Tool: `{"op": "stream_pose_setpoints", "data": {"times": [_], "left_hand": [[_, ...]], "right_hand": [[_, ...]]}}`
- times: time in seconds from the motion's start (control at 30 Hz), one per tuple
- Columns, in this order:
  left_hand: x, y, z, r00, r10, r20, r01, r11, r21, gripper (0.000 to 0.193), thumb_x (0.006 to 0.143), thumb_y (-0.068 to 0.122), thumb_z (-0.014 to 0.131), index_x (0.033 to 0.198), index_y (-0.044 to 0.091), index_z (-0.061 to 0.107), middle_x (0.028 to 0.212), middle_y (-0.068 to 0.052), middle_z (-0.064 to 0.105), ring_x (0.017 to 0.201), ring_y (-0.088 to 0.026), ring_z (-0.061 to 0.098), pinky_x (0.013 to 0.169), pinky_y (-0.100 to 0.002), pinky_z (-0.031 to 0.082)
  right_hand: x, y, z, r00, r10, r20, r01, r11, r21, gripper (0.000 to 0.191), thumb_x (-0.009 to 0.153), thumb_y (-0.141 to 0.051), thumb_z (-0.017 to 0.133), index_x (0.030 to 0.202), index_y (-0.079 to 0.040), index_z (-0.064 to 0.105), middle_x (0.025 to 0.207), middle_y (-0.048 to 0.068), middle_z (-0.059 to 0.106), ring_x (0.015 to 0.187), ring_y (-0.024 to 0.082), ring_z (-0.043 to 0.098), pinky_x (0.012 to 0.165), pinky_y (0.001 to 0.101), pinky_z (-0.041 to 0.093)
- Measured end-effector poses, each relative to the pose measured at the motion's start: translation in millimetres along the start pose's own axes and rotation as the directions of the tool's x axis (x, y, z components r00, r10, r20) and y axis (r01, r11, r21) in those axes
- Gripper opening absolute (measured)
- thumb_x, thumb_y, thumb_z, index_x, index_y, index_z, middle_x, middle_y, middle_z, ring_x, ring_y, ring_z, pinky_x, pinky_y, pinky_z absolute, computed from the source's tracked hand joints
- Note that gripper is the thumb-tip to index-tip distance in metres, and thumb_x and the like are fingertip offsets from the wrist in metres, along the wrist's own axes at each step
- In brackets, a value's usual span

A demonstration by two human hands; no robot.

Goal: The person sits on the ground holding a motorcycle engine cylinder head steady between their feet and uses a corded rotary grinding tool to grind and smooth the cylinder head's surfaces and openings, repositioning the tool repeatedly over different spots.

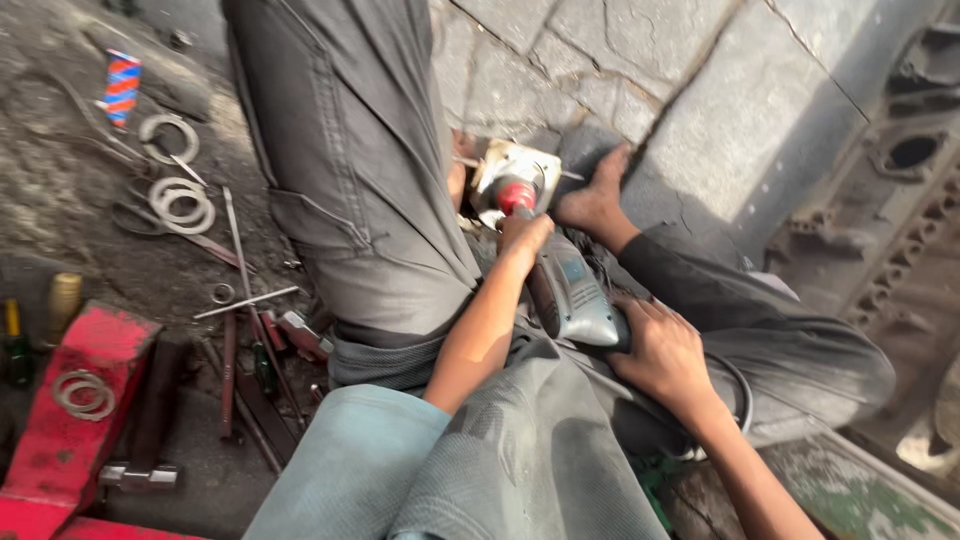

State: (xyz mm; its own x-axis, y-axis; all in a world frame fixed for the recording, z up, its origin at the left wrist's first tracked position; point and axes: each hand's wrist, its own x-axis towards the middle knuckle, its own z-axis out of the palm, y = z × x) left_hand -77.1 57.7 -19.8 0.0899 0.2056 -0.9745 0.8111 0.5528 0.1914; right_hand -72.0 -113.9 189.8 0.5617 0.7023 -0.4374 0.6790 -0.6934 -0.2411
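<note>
Head view: left of the drill (570,290), rings (180,200) and rods (240,300) lie on the ground by a red block (70,420). Left hand (522,235) wraps tight around the drill's front. Right hand (665,355) wraps tight around its back. Past the drill's tip, a foot (598,195) presses on a metal plate (515,170).

Grinder (570,295) between legs, rings (180,203) left.

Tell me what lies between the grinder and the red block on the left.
In the head view, a leg in grey trousers lies between the grinder and the red block, then loose rods on the ground.
</note>
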Motion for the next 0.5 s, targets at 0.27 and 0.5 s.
{"op": "stream_pose_setpoints", "data": {"times": [0.27,0.5], "left_hand": [[-5.8,3.4,-2.9,0.999,0.022,0.035,-0.025,0.997,0.072,0.12,0.061,0.029,0.076,0.154,-0.014,0.014,0.138,-0.034,0.057,0.127,-0.044,0.06,0.107,-0.045,0.048],[8.8,0.5,7.9,0.968,0.25,0.015,-0.25,0.968,0.012,0.114,0.06,0.034,0.075,0.145,-0.024,0.027,0.129,-0.036,0.063,0.121,-0.042,0.065,0.102,-0.039,0.052]], "right_hand": [[12.5,16.2,17.9,0.955,0.157,0.251,-0.141,0.987,-0.08,0.044,0.062,-0.018,0.075,0.101,-0.006,0.058,0.096,0.017,0.071,0.096,0.04,0.067,0.083,0.0516,0.053],[11.8,18.0,18.6,0.981,0.127,0.149,-0.117,0.99,-0.076,0.052,0.062,-0.015,0.073,0.112,-0.009,0.063,0.1,0.016,0.071,0.098,0.037,0.067,0.087,0.0479,0.053]]}}
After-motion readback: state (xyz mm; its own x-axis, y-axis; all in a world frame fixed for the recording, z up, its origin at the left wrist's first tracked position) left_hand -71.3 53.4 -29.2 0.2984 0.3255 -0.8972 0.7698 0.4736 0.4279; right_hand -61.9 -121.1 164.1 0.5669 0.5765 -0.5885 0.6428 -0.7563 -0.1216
